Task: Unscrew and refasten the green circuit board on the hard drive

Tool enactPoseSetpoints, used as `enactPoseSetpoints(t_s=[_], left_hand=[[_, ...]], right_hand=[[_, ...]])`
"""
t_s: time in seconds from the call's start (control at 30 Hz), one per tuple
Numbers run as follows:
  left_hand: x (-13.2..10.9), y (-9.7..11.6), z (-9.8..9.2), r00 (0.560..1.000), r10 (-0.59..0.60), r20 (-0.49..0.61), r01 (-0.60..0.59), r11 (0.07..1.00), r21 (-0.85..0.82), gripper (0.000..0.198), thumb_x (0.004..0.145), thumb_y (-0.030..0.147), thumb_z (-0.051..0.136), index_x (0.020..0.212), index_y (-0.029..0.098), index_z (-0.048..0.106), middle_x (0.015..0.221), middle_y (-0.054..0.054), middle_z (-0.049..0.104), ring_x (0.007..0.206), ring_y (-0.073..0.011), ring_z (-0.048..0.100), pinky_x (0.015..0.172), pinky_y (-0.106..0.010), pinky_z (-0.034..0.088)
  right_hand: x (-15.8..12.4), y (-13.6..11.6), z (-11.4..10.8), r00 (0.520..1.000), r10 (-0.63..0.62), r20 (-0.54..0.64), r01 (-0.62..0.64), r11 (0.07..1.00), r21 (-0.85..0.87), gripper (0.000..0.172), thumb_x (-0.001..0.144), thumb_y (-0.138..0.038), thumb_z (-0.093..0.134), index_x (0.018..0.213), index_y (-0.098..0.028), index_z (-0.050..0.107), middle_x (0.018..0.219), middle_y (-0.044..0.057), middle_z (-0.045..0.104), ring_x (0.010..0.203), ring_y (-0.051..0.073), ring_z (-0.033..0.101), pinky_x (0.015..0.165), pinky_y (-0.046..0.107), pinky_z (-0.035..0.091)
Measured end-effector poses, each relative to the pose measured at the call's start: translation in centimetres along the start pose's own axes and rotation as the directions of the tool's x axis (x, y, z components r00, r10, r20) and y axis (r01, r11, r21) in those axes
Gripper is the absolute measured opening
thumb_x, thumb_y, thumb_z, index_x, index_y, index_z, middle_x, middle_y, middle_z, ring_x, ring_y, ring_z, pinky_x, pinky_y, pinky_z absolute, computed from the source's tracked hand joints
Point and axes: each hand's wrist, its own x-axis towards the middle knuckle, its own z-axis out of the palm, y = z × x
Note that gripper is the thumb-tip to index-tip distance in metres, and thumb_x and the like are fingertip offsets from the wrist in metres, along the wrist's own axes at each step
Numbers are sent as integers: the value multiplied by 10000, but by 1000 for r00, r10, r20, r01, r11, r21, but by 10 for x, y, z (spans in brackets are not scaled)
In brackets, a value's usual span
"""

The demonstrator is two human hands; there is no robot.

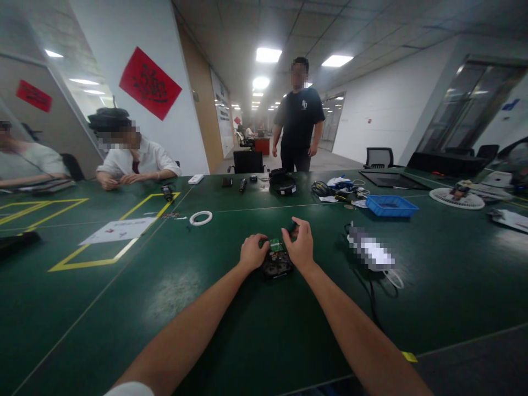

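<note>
A black open-cased device (277,266) lies on the green table in front of me. A small green circuit board (275,245) shows at its far end. My left hand (252,253) grips the device's left side, its fingers curled at the edge beside the board. At the right, my right hand (301,245) is closed, thumb and index finger pinching a small dark piece (293,229) just above and beyond the device. What kind of piece it is I cannot make out, and my fingers hide part of it.
Right of my hands lies a phone-like object with a blurred screen (371,250) and cables. Farther off are a blue tray (391,206), tangled cables (324,190), a round black object (282,183) and a white ring (201,218). A person (299,118) stands across the table; others sit left.
</note>
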Motion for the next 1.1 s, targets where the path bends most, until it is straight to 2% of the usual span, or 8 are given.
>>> enactPoseSetpoints(t_s=[0.13, 0.3, 0.5, 0.67, 0.73, 0.87, 1.1], left_hand=[[0, 1, -1, 1000, 0, 4, 0, 1000, 5, 257, 914, 351, 617, 1123, 231, 707, 1145, -71, 698, 1077, -251, 603, 982, -386, 440], [0, 2, -3, 1000, -7, 13, 7, 1000, 15, 257, 915, 344, 613, 1126, 233, 708, 1157, -73, 693, 1091, -252, 597, 987, -384, 440], [-1, 5, -5, 1000, -21, 14, 20, 1000, 8, 267, 903, 311, 614, 1141, 231, 704, 1160, -79, 692, 1098, -259, 599, 991, -397, 445], [-1, 6, -6, 1000, -25, 18, 25, 1000, 6, 259, 904, 305, 614, 1131, 228, 710, 1154, -83, 694, 1101, -259, 603, 986, -395, 450], [-2, 6, -7, 1000, -19, 15, 19, 1000, 5, 256, 906, 323, 619, 1126, 228, 710, 1146, -83, 696, 1097, -255, 606, 985, -393, 451], [-3, 6, -7, 1000, -7, 9, 7, 1000, 4, 289, 896, 380, 653, 1130, 218, 703, 1130, -91, 700, 1087, -255, 616, 979, -391, 456], [-3, 5, -9, 999, -36, 3, 36, 998, -55, 465, 864, 479, 694, 1218, 181, 647, 1119, -114, 688, 1055, -255, 632, 946, -380, 481]], right_hand=[[-2, -2, 0, 999, -22, 39, 21, 1000, 19, 469, 944, -366, 599, 1372, -202, 496, 1212, 138, 539, 943, 220, 624, 797, 389, 611], [-2, 0, 0, 999, -16, 40, 15, 1000, 25, 490, 967, -347, 556, 1419, -195, 447, 1291, 159, 554, 1027, 242, 630, 855, 410, 597], [3, -3, -5, 996, -4, 86, 5, 1000, -15, 466, 930, -368, 617, 1359, -211, 525, 1180, 118, 543, 879, 205, 622, 816, 399, 591], [3, -6, -10, 984, -42, 174, 29, 997, 78, 545, 932, -217, 542, 1463, -222, 422, 1334, 144, 514, 1057, 233, 626, 920, 427, 578], [2, -6, -12, 979, -33, 201, 14, 995, 96, 575, 929, -218, 551, 1483, -226, 396, 1308, 136, 543, 1047, 236, 631, 928, 436, 580], [2, -7, -14, 969, -34, 244, 15, 997, 81, 550, 926, -270, 593, 1455, -258, 446, 1200, 109, 556, 953, 221, 621, 871, 425, 602], [3, -21, -21, 984, -48, 170, 33, 995, 92, 541, 924, -302, 609, 1443, -281, 458, 1220, 106, 532, 950, 218, 611, 811, 393, 609]])
